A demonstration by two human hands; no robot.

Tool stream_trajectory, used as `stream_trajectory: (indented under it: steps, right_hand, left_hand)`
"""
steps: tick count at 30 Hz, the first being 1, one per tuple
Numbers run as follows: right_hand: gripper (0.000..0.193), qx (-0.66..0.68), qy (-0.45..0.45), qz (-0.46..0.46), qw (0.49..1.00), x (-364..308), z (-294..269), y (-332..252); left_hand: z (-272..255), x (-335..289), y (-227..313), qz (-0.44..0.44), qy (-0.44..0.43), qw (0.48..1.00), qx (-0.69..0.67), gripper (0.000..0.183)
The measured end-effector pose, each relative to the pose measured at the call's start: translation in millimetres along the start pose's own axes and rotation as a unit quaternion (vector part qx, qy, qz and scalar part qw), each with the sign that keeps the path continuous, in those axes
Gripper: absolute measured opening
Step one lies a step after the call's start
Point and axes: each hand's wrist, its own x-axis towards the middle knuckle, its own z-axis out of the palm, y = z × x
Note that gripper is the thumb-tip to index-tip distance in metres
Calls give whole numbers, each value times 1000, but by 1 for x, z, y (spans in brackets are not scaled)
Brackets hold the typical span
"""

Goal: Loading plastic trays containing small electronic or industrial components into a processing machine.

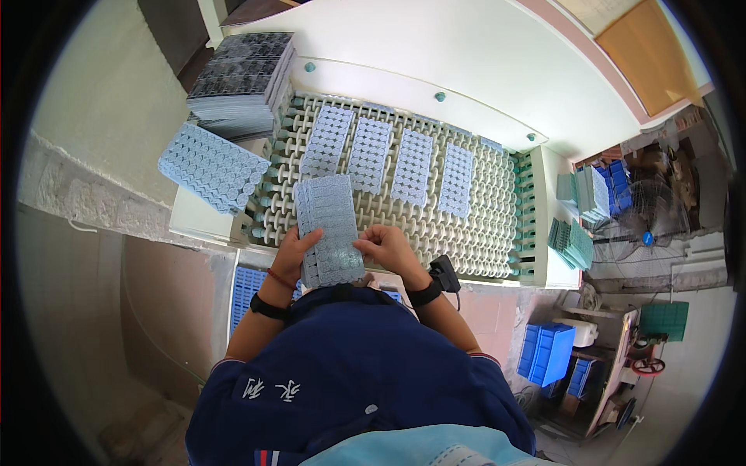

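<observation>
Four blue sheets (413,167) lie on the rollers (491,241) beyond my left fingers (311,238), which grip a blue stack (329,213); at its right edge, my right fingers (372,232) bunch together, grasp unclear. I'm probably separating sheets; laying another would call for freeing just one.

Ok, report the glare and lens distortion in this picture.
Head view: the fisheye bows the white panel into an arc; head view: the corners fall to black; head view: a pale sheen shows low on the held blue stack.
</observation>
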Motion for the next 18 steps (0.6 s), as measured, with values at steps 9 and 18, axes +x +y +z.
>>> stream_trajectory:
  steps: [9,18]
  right_hand:
    - [17,16,321,-35,946,-22,-181,50]
    - [20,-285,500,40,817,-25,-313,153]
  left_hand:
    - [-4,6,-5,20,-23,999,-19,35]
    - [-13,-21,9,14,-13,991,-130,47]
